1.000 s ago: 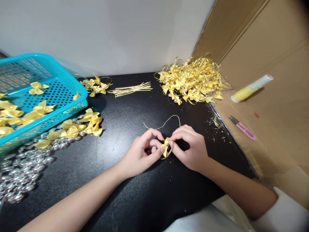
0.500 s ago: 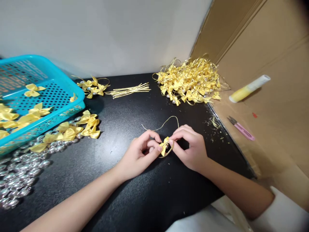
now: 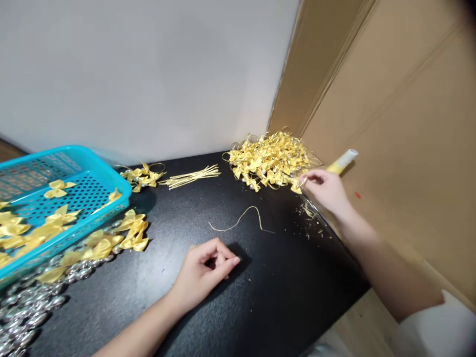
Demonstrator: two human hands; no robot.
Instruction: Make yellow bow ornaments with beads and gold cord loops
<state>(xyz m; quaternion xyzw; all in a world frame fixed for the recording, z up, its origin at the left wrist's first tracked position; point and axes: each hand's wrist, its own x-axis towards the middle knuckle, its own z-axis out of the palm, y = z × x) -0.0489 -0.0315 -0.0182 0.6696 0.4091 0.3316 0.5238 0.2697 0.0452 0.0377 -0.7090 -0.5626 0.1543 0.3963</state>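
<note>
My right hand (image 3: 327, 191) reaches to the right edge of a heap of yellow ribbon bows (image 3: 267, 158) with gold loops and silver beads. Its thumb and fingers pinch a yellow bow (image 3: 296, 187) beside the heap. My left hand (image 3: 208, 267) rests on the black table with its thumb and fingertips closed together, and nothing shows between them. Just beyond it lies a thin gold cord (image 3: 238, 224), curved and loose on the tabletop.
A turquoise basket (image 3: 128, 191) of yellow bows stands at the left. Silver beads (image 3: 28, 307) and more bows (image 3: 132, 230) lie before it. Gold twisted strips (image 3: 191, 176) lie at the back. A yellow-white tube (image 3: 342, 161) is by the cardboard wall (image 3: 401, 124).
My right hand has carried the bow from my left hand over to the heap at the right. My left hand has let go of it. The view has tilted upward.
</note>
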